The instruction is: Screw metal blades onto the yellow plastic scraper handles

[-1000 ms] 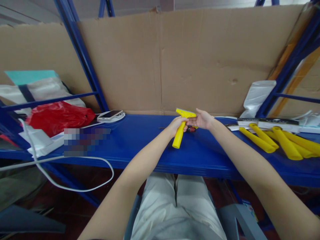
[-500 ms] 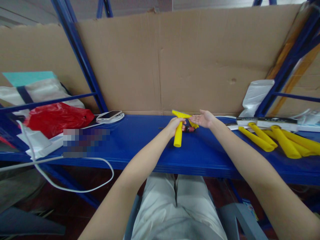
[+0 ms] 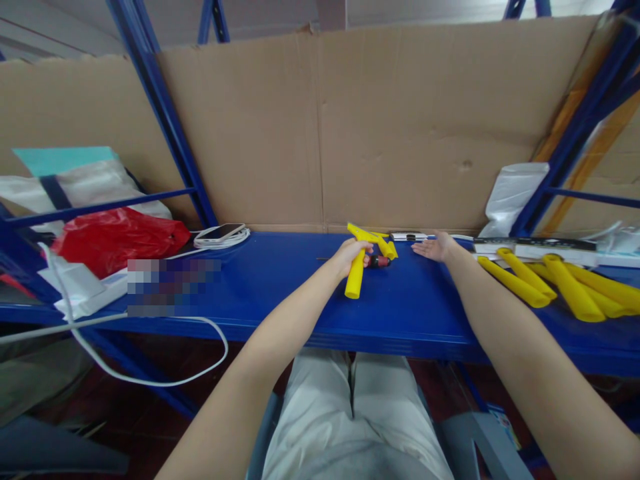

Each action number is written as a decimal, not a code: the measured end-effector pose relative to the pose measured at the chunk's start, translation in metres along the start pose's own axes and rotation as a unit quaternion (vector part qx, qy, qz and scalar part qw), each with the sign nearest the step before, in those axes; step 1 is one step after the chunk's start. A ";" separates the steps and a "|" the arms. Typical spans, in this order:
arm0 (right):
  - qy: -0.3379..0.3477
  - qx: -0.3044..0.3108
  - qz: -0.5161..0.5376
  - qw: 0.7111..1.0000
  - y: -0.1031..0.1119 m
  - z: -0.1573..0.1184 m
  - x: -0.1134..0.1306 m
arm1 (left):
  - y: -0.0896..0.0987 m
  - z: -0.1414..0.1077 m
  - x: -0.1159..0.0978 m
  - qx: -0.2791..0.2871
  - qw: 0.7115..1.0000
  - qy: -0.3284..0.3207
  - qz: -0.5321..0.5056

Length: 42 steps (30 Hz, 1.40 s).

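Note:
My left hand is wrapped round a yellow tool with a thick round handle and a wider head, over the blue table. Just behind the head lie other yellow pieces, partly covered by it. A dark red screwdriver rests beside my left hand, its thin shaft pointing left. My right hand is apart from the tool, palm turned up and fingers stretched out, with nothing in it. Behind it is a small black and white object.
Several yellow tubes lie at the right beside white boxes. A phone rests on a coiled white cable at the left, near a red plastic bag. Cardboard stands behind the blue table.
My right hand has moved right, away from the yellow tool. The tool in my left hand has shifted slightly, and the yellow pieces and black and white object behind now show more.

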State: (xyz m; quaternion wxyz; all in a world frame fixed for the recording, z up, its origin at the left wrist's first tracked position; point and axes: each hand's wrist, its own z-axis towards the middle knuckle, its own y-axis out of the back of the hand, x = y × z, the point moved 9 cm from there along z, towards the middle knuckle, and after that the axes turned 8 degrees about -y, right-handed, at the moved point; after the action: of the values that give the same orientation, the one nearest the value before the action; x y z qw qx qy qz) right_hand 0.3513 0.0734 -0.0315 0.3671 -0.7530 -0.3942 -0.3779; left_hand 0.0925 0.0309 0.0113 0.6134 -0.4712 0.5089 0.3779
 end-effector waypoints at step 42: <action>0.388 0.099 -0.442 0.803 -0.115 -0.118 0.029 | 0.069 0.025 -0.018 -0.224 0.952 -0.150 0.147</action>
State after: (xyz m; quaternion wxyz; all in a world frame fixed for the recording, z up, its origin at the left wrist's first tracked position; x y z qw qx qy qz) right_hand 0.2298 0.0304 0.0753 0.3555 -0.2469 -0.5441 -0.7187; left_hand 0.0311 0.0740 0.0166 0.4994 -0.4544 0.3771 0.6340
